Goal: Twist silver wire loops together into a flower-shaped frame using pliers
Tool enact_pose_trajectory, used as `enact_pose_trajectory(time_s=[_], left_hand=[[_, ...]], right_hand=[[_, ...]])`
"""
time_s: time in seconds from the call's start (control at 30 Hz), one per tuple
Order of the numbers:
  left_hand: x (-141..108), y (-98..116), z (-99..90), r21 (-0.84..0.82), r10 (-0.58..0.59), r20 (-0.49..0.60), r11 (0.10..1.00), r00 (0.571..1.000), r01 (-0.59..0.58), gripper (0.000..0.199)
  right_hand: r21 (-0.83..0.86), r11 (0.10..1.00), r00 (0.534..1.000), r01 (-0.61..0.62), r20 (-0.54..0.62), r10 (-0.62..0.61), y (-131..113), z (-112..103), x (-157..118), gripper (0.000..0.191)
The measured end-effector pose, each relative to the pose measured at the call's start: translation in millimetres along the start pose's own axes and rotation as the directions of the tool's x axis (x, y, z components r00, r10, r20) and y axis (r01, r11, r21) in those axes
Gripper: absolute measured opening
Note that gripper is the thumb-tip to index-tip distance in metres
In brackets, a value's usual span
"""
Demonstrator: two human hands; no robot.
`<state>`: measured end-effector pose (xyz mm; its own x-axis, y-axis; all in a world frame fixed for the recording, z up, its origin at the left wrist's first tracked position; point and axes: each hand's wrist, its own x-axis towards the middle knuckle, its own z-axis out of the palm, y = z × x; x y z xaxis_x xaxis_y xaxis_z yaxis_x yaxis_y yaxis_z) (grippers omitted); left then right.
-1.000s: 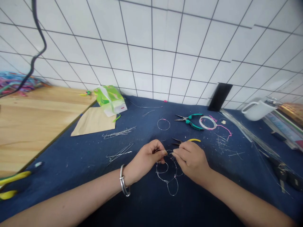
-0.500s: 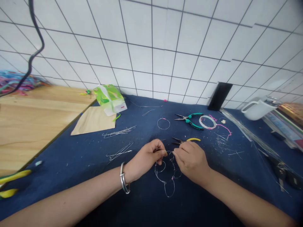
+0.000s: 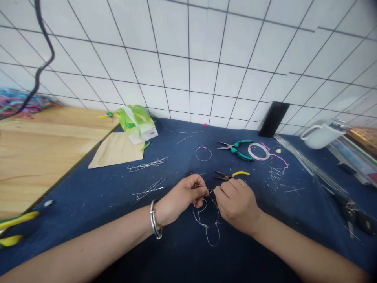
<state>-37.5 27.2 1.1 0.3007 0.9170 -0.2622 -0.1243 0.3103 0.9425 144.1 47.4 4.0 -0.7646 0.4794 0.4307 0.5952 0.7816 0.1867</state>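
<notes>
My left hand [image 3: 191, 192], with a silver bangle on its wrist, pinches the upper part of a looped wire piece [image 3: 212, 237]. Several thin wire rings with small pink beads make up this piece, and it hangs below my fingers. My right hand [image 3: 235, 200] is closed on the piece's upper right, close to my left fingertips; the exact grip is hidden. Just beyond my right hand lie yellow-handled pliers [image 3: 240, 173]. A single wire ring [image 3: 203, 154] with pink beads lies farther back on the dark blue cloth [image 3: 176, 173].
Teal-handled pliers [image 3: 243, 151] lie beside a white ring-shaped dish [image 3: 259, 151]. Wire pieces [image 3: 149, 164] lie left of centre. A green tissue pack [image 3: 137, 122], a white mug [image 3: 322, 135] and a black block [image 3: 273, 119] stand near the tiled wall.
My right hand has moved slightly left, nearer my left fingertips, and its fingers are curled further over. The hanging lower loop has shifted slightly right.
</notes>
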Motion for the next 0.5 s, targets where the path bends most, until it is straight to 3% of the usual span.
enact_pose_trajectory(time_s=[0.5], left_hand=[[-2.1, 7.3, -0.4, 0.126, 0.048, 0.051, 0.99, 0.998, -0.054, 0.004]], right_hand=[[0.002, 0.999, 0.999, -0.042, 0.003, 0.042, 8.4, -7.3, -2.8, 0.014]])
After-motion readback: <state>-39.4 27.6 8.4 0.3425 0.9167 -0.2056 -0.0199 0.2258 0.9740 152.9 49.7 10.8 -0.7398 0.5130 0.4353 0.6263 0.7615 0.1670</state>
